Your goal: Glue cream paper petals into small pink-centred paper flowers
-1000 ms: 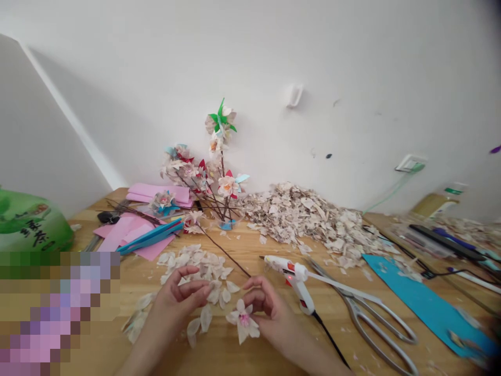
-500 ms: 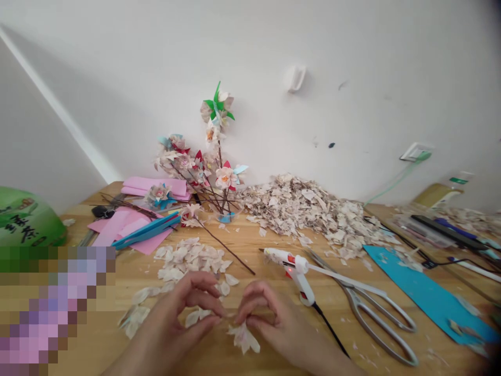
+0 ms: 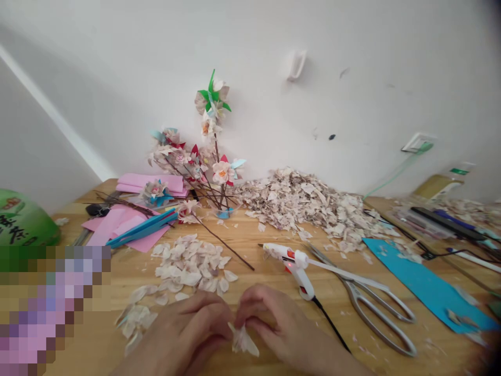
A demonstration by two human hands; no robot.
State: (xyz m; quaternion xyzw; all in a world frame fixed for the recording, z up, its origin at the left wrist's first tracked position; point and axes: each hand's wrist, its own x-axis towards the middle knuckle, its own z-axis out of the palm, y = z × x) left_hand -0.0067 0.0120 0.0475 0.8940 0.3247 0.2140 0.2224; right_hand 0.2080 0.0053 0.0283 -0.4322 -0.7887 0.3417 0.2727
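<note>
A small whitish flower of thin dried petals hangs, petals downward, from the pinched fingers of my right hand. My left hand is closed, its back toward me, with its fingertips meeting the flower's left side; what lies between those fingers is hidden. Just beyond my hands is a spread of loose pale petals. A clump of petals lies left of my left wrist. To the right of my hands rests a white hot glue gun with a red light lit, its black cord running toward me.
Big metal scissors and a blue sheet lie to the right. Flowered twigs stand at the back beside a heap of dried flakes. A single flower stem, pink sheets and a green container are further left.
My left hand has closed and moved right, up against the flower in my right hand. The loose petal that lay under my left hand is out of sight. The view has shifted slightly.
</note>
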